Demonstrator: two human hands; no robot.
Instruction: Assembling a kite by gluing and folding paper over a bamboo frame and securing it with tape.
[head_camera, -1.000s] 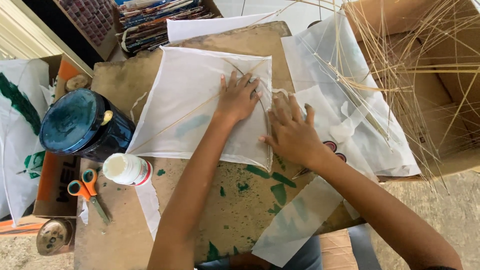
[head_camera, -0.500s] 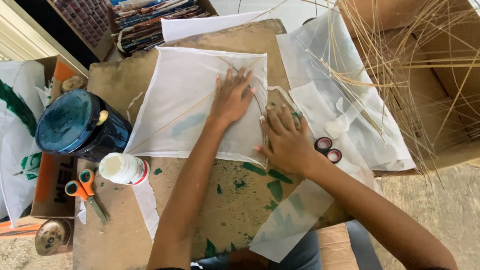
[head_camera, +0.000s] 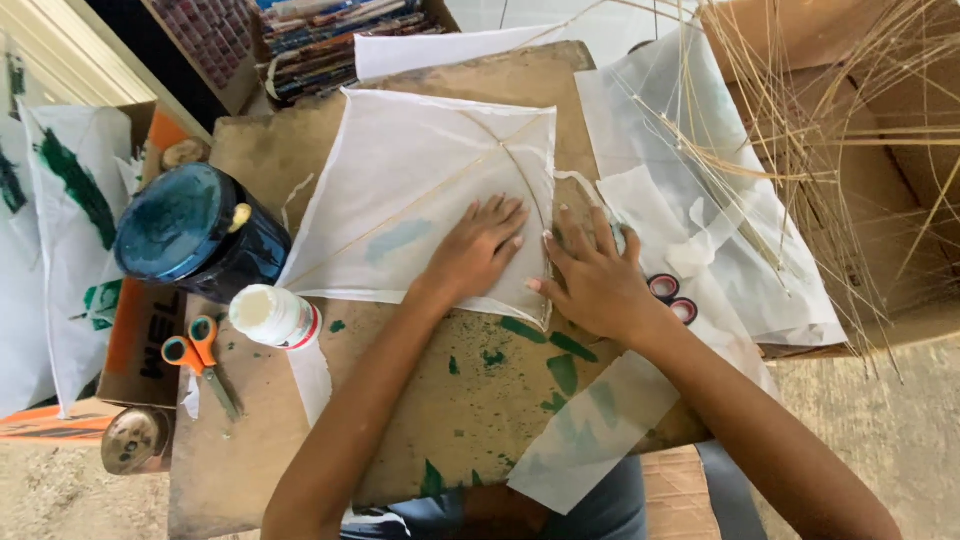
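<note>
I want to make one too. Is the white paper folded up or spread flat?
Spread flat: the white paper kite lies open on the board, both hands pressing it.

One white paper kite (head_camera: 420, 200), two hands, left (head_camera: 478, 250) and right (head_camera: 592, 282), one blue jar (head_camera: 195, 232), one glue bottle (head_camera: 272, 316), one pair of orange scissors (head_camera: 200, 355) on one desk (head_camera: 460, 400).

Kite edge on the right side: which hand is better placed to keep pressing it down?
Right, probably. The right hand already lies along the white paper kite at that edge, while the left hand rests flat further in on the sheet.
</note>
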